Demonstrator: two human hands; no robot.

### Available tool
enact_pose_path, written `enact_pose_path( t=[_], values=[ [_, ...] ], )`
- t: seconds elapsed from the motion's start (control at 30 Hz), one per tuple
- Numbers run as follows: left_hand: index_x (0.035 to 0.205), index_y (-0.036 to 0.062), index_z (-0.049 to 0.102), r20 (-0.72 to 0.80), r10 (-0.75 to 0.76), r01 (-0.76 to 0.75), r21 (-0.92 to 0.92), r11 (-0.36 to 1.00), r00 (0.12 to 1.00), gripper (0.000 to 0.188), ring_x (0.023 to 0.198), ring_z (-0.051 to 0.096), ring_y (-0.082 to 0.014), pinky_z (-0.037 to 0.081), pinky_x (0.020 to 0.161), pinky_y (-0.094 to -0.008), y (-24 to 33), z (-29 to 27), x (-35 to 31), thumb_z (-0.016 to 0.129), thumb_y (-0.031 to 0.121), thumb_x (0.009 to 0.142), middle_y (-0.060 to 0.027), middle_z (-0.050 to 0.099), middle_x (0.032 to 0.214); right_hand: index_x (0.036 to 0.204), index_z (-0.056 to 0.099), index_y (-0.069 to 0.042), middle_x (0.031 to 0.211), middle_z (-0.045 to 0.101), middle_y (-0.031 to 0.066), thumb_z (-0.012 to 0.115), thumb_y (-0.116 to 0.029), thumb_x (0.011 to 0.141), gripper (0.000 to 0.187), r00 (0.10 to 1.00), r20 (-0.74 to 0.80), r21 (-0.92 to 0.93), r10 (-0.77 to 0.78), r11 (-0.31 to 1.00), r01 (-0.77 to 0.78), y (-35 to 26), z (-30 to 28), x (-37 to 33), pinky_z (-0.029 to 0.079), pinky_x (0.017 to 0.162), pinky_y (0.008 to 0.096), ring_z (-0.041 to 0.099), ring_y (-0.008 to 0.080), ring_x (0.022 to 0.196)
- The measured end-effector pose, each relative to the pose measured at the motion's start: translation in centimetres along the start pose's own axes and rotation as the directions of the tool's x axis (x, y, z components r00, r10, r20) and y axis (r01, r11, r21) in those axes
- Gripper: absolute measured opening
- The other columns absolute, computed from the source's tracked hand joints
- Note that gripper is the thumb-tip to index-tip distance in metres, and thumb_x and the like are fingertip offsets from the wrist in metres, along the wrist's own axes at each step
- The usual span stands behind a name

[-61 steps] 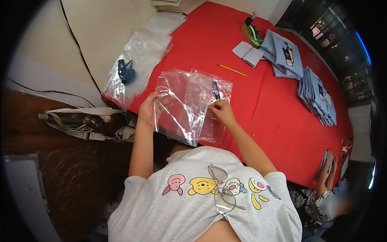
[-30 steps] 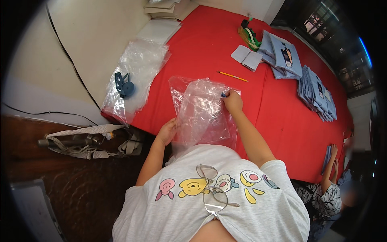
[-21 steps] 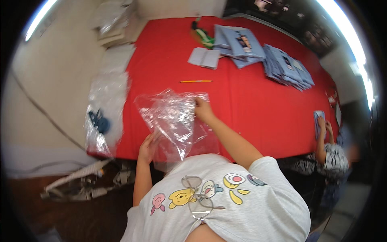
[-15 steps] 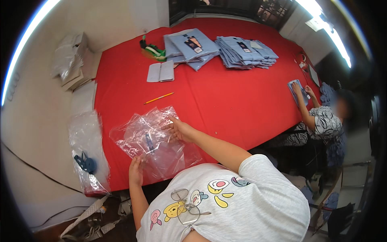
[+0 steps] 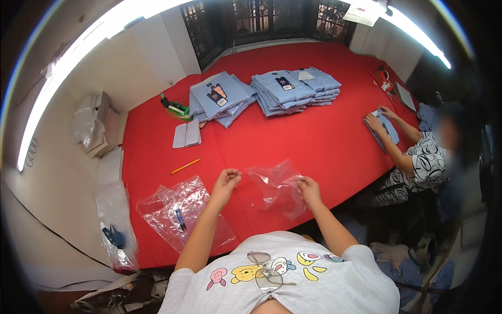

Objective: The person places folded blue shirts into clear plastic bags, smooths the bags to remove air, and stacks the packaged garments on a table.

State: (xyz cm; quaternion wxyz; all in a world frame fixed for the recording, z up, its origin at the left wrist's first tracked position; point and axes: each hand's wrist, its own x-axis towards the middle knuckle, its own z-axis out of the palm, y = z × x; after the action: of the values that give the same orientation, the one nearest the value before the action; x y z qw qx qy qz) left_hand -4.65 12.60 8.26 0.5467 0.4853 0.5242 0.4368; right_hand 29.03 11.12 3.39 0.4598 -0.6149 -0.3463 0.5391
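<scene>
A clear plastic bag point(image 5: 280, 191) is held up over the near part of the red table. My right hand point(image 5: 310, 192) pinches it by its right edge. Close to the bag's left edge is my left hand point(image 5: 225, 188), its fingers curled together; whether they grip the film cannot be made out. More clear plastic bags point(image 5: 157, 201) lie flat to the left of my left forearm. On top of them rest small blue thread snips point(image 5: 180, 220).
Folded blue shirts in plastic point(image 5: 219, 99) and another shirt stack point(image 5: 293, 91) stand at the back. A yellow pencil point(image 5: 185, 166), open notebook point(image 5: 186, 134), green tape dispenser point(image 5: 175, 108) and dark blue tool point(image 5: 113, 237) lie leftward. At right, a co-worker handles a folded shirt point(image 5: 386, 132).
My right hand has moved right, carrying one bag off the pile. My left hand has come up and right from the pile to beside that bag. The view has shifted.
</scene>
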Motion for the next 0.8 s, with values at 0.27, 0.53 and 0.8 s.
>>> enact_pose_path(
  t=[0.27,0.53,0.8],
  values=[
    [0.121,0.004,0.068,0.012,0.231,-0.23,0.143,0.963,0.973,0.021,0.117,0.07,-0.02,0.056,0.091,-0.0349,7.5,14.5,19.4,0.062,0.017,0.106,-0.0108,0.072,0.128,0.104,0.071,0.002,0.077,0.066,0.0034,0.064,-0.016,0.106,0.019,0.947,-0.234,-0.163,-0.218,0.97,0.183,5.7,-23.8,8.6,0.048,0.06,0.0317,0.058,0.0122,0.064],
    [0.149,0.0082,0.054,0.402,0.602,-0.474,0.879,-0.044,0.69,0.063,0.136,0.059,-0.0421,0.048,0.114,-0.0466,14.3,27.7,29.7,0.074,0.019,0.09,-0.0229,0.061,0.146,0.102,0.07,-0.009,0.084,0.073,0.017,0.064,-0.025,0.103,0.017,0.739,-0.119,-0.807,-0.664,0.498,0.318,1.9,-28.1,13.7,0.055,0.064,0.0483,0.072,0.0378,0.074],
    [0.161,0.0079,0.041,0.253,0.312,-0.22,0.966,-0.137,0.916,0.084,0.136,0.058,-0.048,0.049,0.112,-0.0504,12.9,28.3,37.1,0.074,0.014,0.084,-0.0311,0.05,0.156,0.102,0.07,-0.012,0.081,0.074,0.0115,0.068,-0.024,0.101,0.012,0.793,-0.017,-0.759,-0.609,0.525,0.386,1.0,-28.3,17.2,0.055,0.064,0.0477,0.073,0.0346,0.074]
  ],
)
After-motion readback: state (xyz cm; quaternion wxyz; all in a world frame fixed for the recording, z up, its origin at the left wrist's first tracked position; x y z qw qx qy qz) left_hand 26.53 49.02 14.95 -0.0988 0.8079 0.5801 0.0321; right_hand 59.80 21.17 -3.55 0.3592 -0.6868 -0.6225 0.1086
